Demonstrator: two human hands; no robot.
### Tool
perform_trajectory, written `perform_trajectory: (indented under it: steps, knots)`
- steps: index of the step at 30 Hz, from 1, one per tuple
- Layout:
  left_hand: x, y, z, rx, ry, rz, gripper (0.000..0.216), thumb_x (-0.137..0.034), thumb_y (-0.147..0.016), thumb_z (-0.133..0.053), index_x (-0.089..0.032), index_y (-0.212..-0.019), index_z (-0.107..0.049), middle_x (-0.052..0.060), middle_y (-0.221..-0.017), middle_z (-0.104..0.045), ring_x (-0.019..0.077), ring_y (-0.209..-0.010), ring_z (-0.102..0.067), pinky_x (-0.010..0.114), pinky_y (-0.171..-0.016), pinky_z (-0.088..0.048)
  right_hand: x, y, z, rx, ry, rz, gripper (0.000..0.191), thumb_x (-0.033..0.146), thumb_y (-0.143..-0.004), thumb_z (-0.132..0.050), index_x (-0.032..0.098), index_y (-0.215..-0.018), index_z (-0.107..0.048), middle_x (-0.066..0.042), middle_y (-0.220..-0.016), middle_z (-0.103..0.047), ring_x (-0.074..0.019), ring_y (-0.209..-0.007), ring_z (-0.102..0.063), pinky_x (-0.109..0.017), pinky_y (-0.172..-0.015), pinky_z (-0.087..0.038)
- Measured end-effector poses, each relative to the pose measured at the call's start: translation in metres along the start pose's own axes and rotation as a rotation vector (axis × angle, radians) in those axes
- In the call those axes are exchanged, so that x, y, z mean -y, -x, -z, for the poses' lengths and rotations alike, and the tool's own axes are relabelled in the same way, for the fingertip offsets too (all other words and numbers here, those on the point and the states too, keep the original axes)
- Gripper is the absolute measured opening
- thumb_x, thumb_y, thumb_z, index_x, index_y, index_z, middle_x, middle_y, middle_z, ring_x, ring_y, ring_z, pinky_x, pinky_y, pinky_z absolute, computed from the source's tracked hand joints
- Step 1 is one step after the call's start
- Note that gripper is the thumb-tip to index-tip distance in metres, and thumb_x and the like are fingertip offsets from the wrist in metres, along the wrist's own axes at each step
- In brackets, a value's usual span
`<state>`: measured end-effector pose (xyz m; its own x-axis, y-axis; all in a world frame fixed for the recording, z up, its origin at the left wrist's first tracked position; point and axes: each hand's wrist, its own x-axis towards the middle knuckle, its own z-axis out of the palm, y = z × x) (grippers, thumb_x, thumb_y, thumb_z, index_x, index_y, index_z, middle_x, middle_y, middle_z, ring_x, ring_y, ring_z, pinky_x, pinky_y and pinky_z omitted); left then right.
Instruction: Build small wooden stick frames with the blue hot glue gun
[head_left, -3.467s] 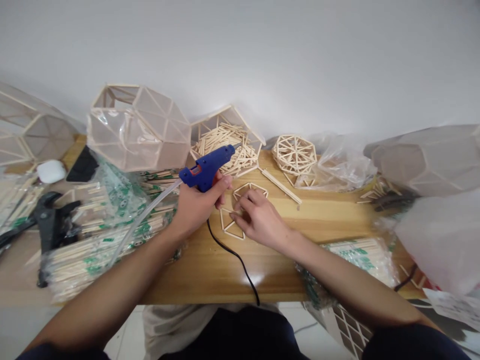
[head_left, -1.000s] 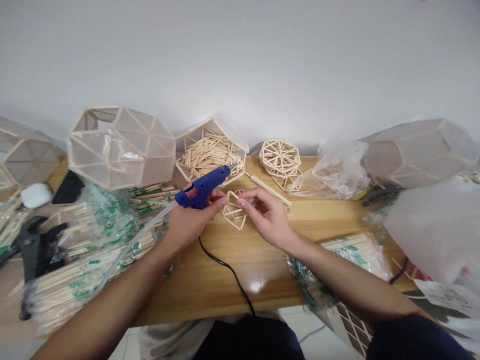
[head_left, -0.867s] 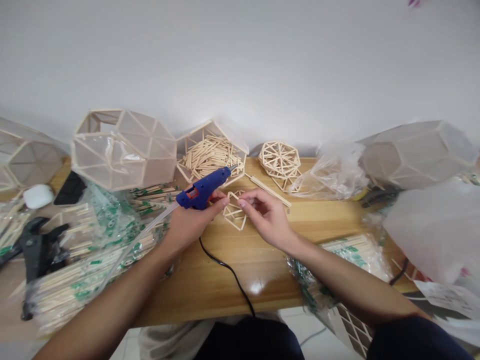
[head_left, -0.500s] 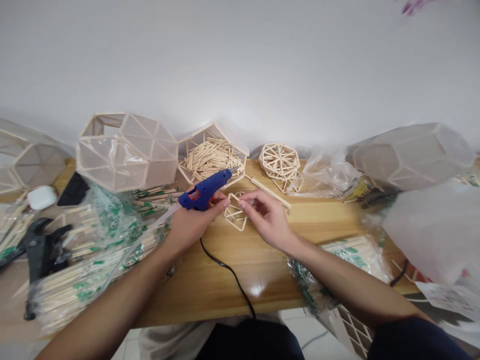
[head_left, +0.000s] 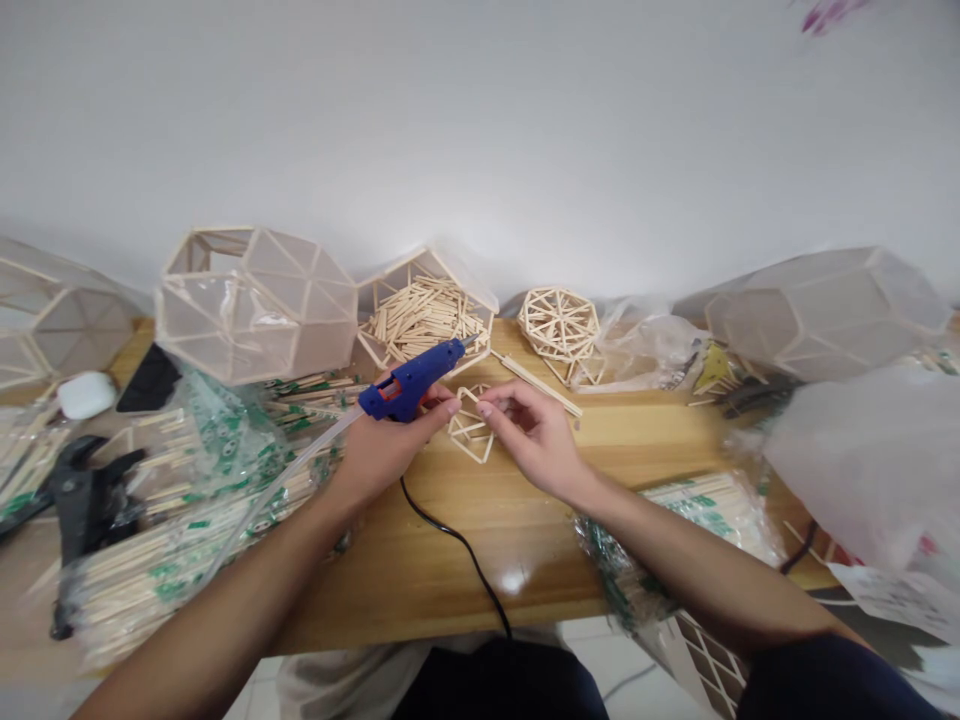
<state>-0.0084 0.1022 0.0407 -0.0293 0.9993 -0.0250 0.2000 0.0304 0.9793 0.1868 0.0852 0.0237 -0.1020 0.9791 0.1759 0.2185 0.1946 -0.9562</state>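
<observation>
Near the middle of the table, my left hand (head_left: 386, 450) is closed around a blue hot glue gun (head_left: 411, 384), its nozzle pointing up and to the right. A clear glue stick (head_left: 315, 445) trails from the gun's back end. The thumb and finger of that hand also pinch the left side of a small wooden stick frame (head_left: 472, 430) made of joined triangles. My right hand (head_left: 536, 430) pinches the same frame's upper right edge between thumb and forefinger. The exact contact points are partly hidden by the fingertips.
Behind stands a frame holding cut sticks (head_left: 424, 315), beside a ball-shaped stick lattice (head_left: 560, 322). Covered polyhedra (head_left: 255, 305) line the wall. Bagged sticks (head_left: 202, 540) and a black cutter (head_left: 82, 500) lie left. A black cord (head_left: 457, 535) crosses the table; a plastic bag (head_left: 870, 460) sits right.
</observation>
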Motion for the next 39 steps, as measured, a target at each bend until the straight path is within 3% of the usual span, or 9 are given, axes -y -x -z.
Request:
perform_trajectory:
  steps: [8,13,22,30,36,39]
  knots:
    - [0.001,0.000,0.001,-0.040,0.024,0.037,0.026,-0.041,-0.072,-0.086,-0.023,-0.078,-0.068,0.002,-0.080,-0.078,0.0184,-0.069,-0.070,0.030,-0.067,-0.060,0.003,-0.006,0.003,0.087,-0.145,-0.171,0.045,0.065,-0.093,-0.073,0.020,-0.092,-0.075,0.000,-0.068,-0.069,-0.0134,-0.055,-0.059,-0.026,-0.052,-0.050]
    - [-0.002,-0.001,0.000,-0.071,0.083,0.075,0.029,-0.040,-0.069,-0.087,-0.023,-0.080,-0.065,0.002,-0.081,-0.078,0.0149,-0.061,-0.065,0.026,-0.055,-0.054,0.008,-0.011,0.007,0.158,-0.263,-0.243,0.049,0.068,-0.084,-0.081,0.020,-0.088,-0.076,-0.003,-0.077,-0.077,-0.0142,-0.059,-0.065,-0.028,-0.058,-0.059]
    - [0.005,-0.003,0.000,-0.133,0.093,0.012,0.025,-0.037,-0.074,-0.086,-0.023,-0.081,-0.066,0.000,-0.081,-0.077,0.0155,-0.063,-0.065,0.028,-0.058,-0.054,0.007,-0.013,0.007,0.182,-0.413,-0.314,0.039,0.054,-0.075,-0.094,0.021,-0.085,-0.077,0.000,-0.077,-0.077,-0.0148,-0.065,-0.070,-0.030,-0.068,-0.065]
    - [0.006,-0.002,0.002,-0.127,0.082,0.041,0.027,-0.037,-0.076,-0.085,-0.022,-0.086,-0.065,0.001,-0.085,-0.078,0.0152,-0.066,-0.066,0.028,-0.059,-0.054,0.007,-0.012,0.009,0.172,-0.413,-0.308,0.035,0.052,-0.081,-0.091,0.021,-0.087,-0.078,-0.002,-0.082,-0.078,-0.0142,-0.065,-0.069,-0.031,-0.069,-0.063]
    - [0.006,-0.001,0.000,-0.137,0.102,0.043,0.028,-0.037,-0.074,-0.086,-0.023,-0.085,-0.064,0.002,-0.086,-0.077,0.0168,-0.070,-0.068,0.028,-0.061,-0.054,0.007,-0.012,0.010,0.155,-0.380,-0.292,0.037,0.053,-0.081,-0.091,0.020,-0.087,-0.077,0.000,-0.073,-0.075,-0.0140,-0.066,-0.067,-0.029,-0.071,-0.061]
    - [0.004,-0.001,0.000,-0.140,0.115,0.026,0.028,-0.037,-0.073,-0.086,-0.023,-0.082,-0.063,0.002,-0.084,-0.077,0.0172,-0.068,-0.068,0.029,-0.060,-0.055,0.007,-0.012,0.009,0.160,-0.373,-0.283,0.039,0.055,-0.079,-0.091,0.020,-0.089,-0.077,-0.002,-0.082,-0.077,-0.0150,-0.072,-0.069,-0.030,-0.074,-0.060]
